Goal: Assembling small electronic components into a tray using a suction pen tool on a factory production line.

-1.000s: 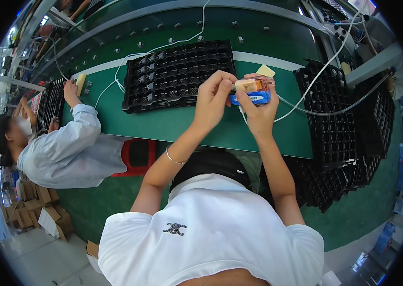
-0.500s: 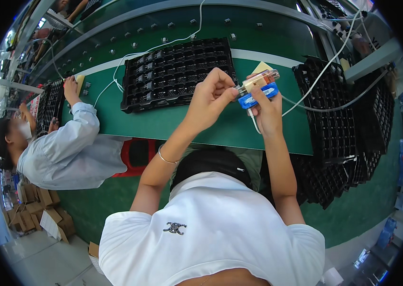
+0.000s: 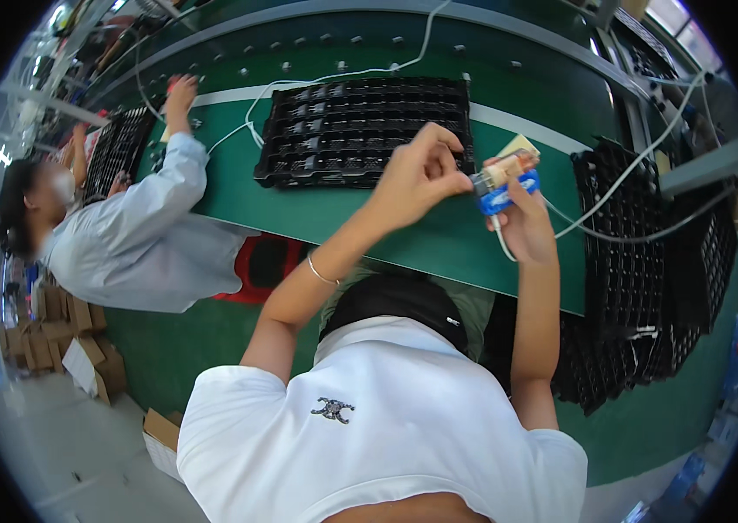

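My right hand [image 3: 527, 213] is closed around a small device [image 3: 501, 177] with a blue block, a cream-coloured body and a clear reddish end. A white cable [image 3: 504, 240] hangs from it. At the device's dark left end, my left hand [image 3: 425, 179] has its fingers curled and its thumb tip against or right beside that end. Whatever lies between these fingers is too small to tell. Both hands are above the green table [image 3: 334, 213], just right of a black compartment tray [image 3: 364, 131] that holds small parts in its left part.
Stacked black trays [image 3: 622, 253] stand at the right table edge, with a grey tube [image 3: 639, 237] running across them. Small metal parts [image 3: 343, 66] lie along the far side. At left a co-worker [image 3: 138, 218] sits by a red stool [image 3: 268, 266]. Cardboard boxes [image 3: 59, 322] are on the floor.
The whole view has shifted, so table and tray appear farther right. My left fingers look less tightly pinched at the device's end. The co-worker's hand has moved farther out over the table.
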`<state>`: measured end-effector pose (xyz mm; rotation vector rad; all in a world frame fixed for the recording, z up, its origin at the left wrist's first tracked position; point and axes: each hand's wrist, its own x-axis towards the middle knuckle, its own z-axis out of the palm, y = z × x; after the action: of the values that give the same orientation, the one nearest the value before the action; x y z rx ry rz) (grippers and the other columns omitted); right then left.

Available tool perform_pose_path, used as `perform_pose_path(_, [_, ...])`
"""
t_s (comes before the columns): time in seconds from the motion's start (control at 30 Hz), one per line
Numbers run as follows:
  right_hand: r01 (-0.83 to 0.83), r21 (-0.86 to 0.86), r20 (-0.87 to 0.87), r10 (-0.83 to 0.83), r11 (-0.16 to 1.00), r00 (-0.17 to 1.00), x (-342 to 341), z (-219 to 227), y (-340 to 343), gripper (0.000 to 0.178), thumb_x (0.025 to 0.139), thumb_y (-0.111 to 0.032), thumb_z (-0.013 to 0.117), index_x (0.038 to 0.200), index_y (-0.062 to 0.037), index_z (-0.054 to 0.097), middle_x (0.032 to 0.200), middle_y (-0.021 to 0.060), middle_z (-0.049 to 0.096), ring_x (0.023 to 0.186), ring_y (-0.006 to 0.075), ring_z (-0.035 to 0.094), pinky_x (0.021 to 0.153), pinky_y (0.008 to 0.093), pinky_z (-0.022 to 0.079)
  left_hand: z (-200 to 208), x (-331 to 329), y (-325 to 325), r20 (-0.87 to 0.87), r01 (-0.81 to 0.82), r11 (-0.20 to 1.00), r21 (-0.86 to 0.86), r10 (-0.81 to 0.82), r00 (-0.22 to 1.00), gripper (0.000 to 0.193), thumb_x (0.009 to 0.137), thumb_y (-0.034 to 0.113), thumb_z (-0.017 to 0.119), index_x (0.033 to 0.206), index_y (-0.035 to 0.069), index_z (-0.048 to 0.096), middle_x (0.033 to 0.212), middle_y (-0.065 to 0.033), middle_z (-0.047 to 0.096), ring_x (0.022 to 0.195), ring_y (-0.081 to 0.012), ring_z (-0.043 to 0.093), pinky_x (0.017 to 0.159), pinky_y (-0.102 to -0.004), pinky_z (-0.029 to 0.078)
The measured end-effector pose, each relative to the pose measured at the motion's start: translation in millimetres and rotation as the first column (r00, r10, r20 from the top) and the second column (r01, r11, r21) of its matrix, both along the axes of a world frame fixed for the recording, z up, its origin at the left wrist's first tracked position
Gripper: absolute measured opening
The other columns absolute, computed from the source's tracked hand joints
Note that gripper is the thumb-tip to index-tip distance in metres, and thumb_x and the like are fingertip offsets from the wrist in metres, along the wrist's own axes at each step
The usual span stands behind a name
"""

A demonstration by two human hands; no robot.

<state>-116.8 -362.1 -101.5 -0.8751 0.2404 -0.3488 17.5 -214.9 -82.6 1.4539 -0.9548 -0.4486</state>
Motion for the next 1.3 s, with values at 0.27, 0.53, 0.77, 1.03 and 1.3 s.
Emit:
perform_pose_path(0.27, [0.317, -0.751, -0.04, -0.519, 0.579, 0.854, 8.8, -39.9, -84.4, 0.043, 0.086, -0.021, 0.073, 0.117, 0.005, 0.059, 0.093, 0.0057, 0.065, 0.078, 0.0115, 0.062, 0.068, 0.0239, 0.05, -17.3, 204.9, 88.1, 0.85, -0.877, 0.358, 0.32, 0.299, 0.433, 0.053, 0.083, 0.055, 0.063, 0.083, 0.002, 0.068, 0.077, -0.0183, 0.068, 0.076, -0.0366, 0.067, 0.067, -0.0447, 0.052])
perform_pose_path(0.53, [0.106, -0.992, 0.041, -0.633, 0.066, 0.773, 23.5, -41.6, -77.6, 0.039, 0.08, -0.031, 0.075, 0.1, -0.0003, 0.061, 0.078, 0.0128, 0.063, 0.067, 0.0245, 0.062, 0.064, 0.0335, 0.05, -9.7, 230.1, 76.4, 0.866, -0.872, 0.15, 0.466, 0.125, 0.484, 0.057, 0.077, 0.059, 0.067, 0.086, 0.003, 0.071, 0.092, -0.0178, 0.071, 0.088, -0.0371, 0.068, 0.071, -0.0478, 0.054])
perform_pose_path(0.77, [0.137, -0.99, 0.098, -0.608, 0.018, 0.788, 27.6, -46.0, -72.4, 0.038, 0.079, -0.028, 0.076, 0.104, -0.0023, 0.065, 0.08, 0.0094, 0.062, 0.061, 0.0186, 0.059, 0.058, 0.0302, 0.047, -27.6, 242.6, 78.0, 0.828, -0.844, 0.243, 0.478, 0.196, 0.525, 0.044, 0.076, 0.048, 0.069, 0.085, 0.005, 0.071, 0.086, -0.0171, 0.071, 0.084, -0.0364, 0.068, 0.071, -0.0474, 0.053])
perform_pose_path(1.03, [0.169, -0.985, 0.106, -0.618, 0.044, 0.779, 25.9, -50.0, -71.5, 0.036, 0.078, -0.027, 0.076, 0.102, -0.0036, 0.065, 0.075, 0.0065, 0.058, 0.055, 0.0162, 0.052, 0.053, 0.0288, 0.043, -37.5, 238.7, 75.9, 0.728, -0.762, 0.639, 0.104, 0.473, 0.496, 0.025, 0.07, 0.021, 0.072, 0.079, 0.001, 0.061, 0.072, -0.0134, 0.065, 0.069, -0.0316, 0.064, 0.066, -0.0388, 0.05])
perform_pose_path(1.3, [0.196, -0.979, 0.125, -0.609, 0.051, 0.783, 28.0, -50.6, -71.8, 0.036, 0.078, -0.026, 0.076, 0.102, -0.0022, 0.065, 0.074, 0.006, 0.058, 0.056, 0.0144, 0.052, 0.054, 0.0277, 0.043, -51.0, 245.3, 67.5, 0.686, -0.738, 0.645, 0.199, 0.446, 0.575, 0.032, 0.074, 0.024, 0.071, 0.096, 0.003, 0.063, 0.075, -0.0114, 0.065, 0.07, -0.0291, 0.063, 0.067, -0.0382, 0.05])
